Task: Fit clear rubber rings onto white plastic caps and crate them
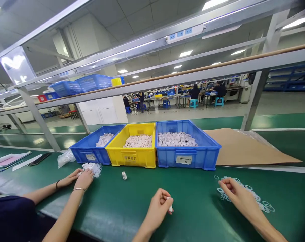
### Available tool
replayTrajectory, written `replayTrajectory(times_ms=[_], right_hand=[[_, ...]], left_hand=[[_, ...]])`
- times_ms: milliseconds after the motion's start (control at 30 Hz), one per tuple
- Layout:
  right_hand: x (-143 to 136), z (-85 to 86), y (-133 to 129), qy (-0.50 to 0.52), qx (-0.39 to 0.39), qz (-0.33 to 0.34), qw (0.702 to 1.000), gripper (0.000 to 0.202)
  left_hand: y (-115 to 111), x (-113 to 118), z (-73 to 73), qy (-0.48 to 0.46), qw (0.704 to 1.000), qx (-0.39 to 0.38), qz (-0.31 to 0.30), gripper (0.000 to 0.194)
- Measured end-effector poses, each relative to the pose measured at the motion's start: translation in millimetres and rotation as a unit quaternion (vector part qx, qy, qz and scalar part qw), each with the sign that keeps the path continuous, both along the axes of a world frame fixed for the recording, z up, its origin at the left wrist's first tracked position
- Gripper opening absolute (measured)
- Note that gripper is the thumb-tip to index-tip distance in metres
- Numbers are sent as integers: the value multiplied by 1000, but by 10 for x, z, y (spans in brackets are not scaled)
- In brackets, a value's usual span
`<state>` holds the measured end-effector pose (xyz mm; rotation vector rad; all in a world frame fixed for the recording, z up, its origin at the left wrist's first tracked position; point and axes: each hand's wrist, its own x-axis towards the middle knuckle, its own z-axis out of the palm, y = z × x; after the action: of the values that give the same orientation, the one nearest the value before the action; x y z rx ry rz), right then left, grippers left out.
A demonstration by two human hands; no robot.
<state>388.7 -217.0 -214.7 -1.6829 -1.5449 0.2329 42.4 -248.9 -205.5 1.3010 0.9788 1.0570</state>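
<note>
Near the middle of the green table, my left hand [159, 208] is closed around a small white part [170, 204], which sticks out between thumb and fingers. My right hand [237, 193] is at the right, over a loose pile of thin translucent rings [265, 205]. Its thumb and index fingertips come together at the left side of the pile; whatever lies between them is too small to make out. A small white cap-like part [124, 175] rests on the table, left of my left hand and in front of the yellow bin.
Behind stand a left blue bin [90, 158], a yellow bin [132, 159] and a right blue bin [188, 159], holding small pale parts. Cardboard [243, 148] lies at the back right. At the left, another person's hands [83, 178] touch a white pile [97, 169].
</note>
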Motion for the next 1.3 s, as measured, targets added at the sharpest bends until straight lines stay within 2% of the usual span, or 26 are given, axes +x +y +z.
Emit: replayTrajectory(times_ms=[67,233,367,500,700,833,933,1167,1300], right_hand=[[-267,109,-66,16,-37,65,997,41],[-1077,323,-120,37,-45,193,980,29],[-1660,272,-59,14,-44,277,960,27],[-2012,121,-57,37,-60,346,936,29],[-2088,-90,-111,89,-111,375,916,38],[-2050,-119,-112,129,-118,375,911,40],[-2043,-120,-115,138,-118,370,911,44],[-2045,-64,-154,140,-137,368,909,46],[-2047,5,-191,129,-158,375,905,47]], left_hand=[[-115,-9,-87,-20,1000,-14,3,37],[-255,-113,-52,-65,998,-10,12,44],[-295,-217,-159,-108,994,-18,26,48],[-294,-311,-248,-144,987,-28,66,53],[-241,-320,-332,-171,983,-28,53,57],[-184,-256,-462,-202,978,-27,43,64],[-162,-237,-505,-208,977,-30,36,67],[-197,-268,-425,-189,980,-27,49,57],[-244,-245,-374,-112,990,-12,80,57]])
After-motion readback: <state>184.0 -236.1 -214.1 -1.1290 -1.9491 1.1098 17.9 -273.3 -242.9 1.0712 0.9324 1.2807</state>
